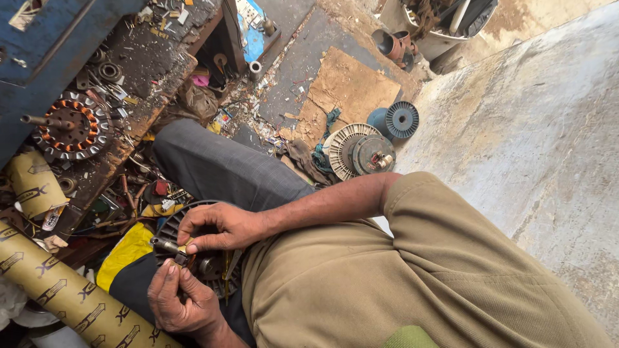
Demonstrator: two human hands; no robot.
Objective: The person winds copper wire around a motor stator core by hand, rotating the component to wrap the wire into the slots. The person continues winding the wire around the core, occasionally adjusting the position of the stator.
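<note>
A black ribbed fan-motor disc [173, 227] lies on my lap, over my grey trouser leg [219, 167] and a yellow-and-black cloth [129, 254]. A short metal shaft [162, 245] sticks out of its hub. My right hand [222, 227] reaches in from above and pinches a small brass-coloured piece at the shaft with its fingertips. My left hand [180, 299] comes up from below, its fingers closed on the same small part by the hub. The two hands hide the middle of the disc.
A stator with copper windings [72, 129] lies on a cluttered dirty bench [155, 64]. Printed cardboard tubes [71, 296] lie at lower left. A pale motor housing [358, 152], a blue spool [394, 120], a cardboard sheet [348, 87] and a bucket [438, 29] rest on the concrete floor [535, 142].
</note>
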